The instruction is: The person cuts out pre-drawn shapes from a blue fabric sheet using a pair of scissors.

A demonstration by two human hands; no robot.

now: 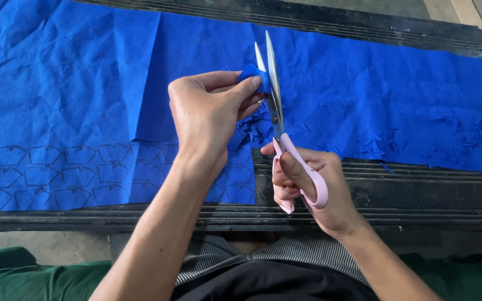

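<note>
My left hand (210, 114) pinches a small piece of blue felt (252, 75) between thumb and fingers, held up above the cloth. My right hand (313, 187) grips pink-handled scissors (294, 161); their steel blades (269, 72) point away from me, slightly apart, with the small piece right beside them. Under both hands lies a large sheet of blue felt (85, 83) spread over a dark table. Rows of outlined shapes (57, 173) are drawn along its near left edge. Small blue offcuts (252, 128) lie just below the left hand.
The dark ridged table (419, 195) shows bare at the near right, where the felt's edge is ragged and frayed (453, 139). Green cloth (6, 273) lies at the lower corners, and striped fabric (213, 256) covers my lap.
</note>
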